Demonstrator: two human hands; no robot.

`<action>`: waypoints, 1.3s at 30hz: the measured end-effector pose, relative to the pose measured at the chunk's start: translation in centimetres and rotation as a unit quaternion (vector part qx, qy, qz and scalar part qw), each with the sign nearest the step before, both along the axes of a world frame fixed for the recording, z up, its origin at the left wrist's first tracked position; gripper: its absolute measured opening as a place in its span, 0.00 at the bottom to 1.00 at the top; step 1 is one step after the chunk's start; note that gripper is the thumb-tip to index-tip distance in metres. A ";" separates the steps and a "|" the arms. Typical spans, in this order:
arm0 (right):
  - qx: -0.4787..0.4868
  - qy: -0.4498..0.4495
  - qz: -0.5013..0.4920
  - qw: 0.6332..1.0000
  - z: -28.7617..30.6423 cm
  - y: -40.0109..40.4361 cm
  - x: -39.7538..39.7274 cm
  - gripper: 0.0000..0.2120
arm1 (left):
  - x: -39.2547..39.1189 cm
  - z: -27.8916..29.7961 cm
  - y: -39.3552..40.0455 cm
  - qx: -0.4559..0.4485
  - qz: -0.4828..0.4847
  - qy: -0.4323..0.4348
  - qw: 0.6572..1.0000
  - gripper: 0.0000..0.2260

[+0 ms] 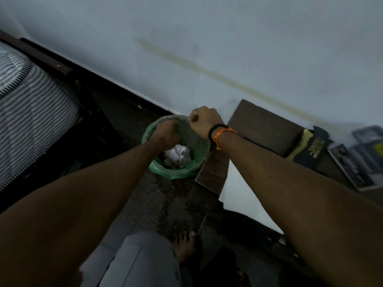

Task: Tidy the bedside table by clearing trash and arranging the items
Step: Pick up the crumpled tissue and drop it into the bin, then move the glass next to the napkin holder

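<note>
Both hands are over the small round bin lined with a green plastic bag [179,162], sitting on the floor right beside the dark wooden counter [263,125]. Left hand [165,132] and right hand [204,123] each grip the bag's rim. A crumpled white paper wad [178,155] lies inside the bin.

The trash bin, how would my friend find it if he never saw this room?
Look at the floor between the striped bed and the wooden bedside table, by the wall. The trash bin is small and round, lined with a green plastic bag, with crumpled white paper inside. Both hands reach over it.
</note>
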State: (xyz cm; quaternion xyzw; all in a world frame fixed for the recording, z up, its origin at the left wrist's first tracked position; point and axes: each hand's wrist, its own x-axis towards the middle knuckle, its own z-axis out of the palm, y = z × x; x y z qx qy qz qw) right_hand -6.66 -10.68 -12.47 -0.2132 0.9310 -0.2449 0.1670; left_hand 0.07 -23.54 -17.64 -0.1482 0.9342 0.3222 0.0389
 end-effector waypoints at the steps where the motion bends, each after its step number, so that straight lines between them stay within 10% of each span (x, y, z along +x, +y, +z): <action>1: -0.012 0.012 -0.004 1.000 0.6 0.6 0.2 0.12 | -0.1 0.7 0.3 0.006 0.006 0.009 1.000 0.16; 39: -0.056 0.093 -0.233 0.966 5.8 30.8 11.6 0.13 | 1.0 10.8 24.5 0.027 -0.203 0.093 0.974 0.05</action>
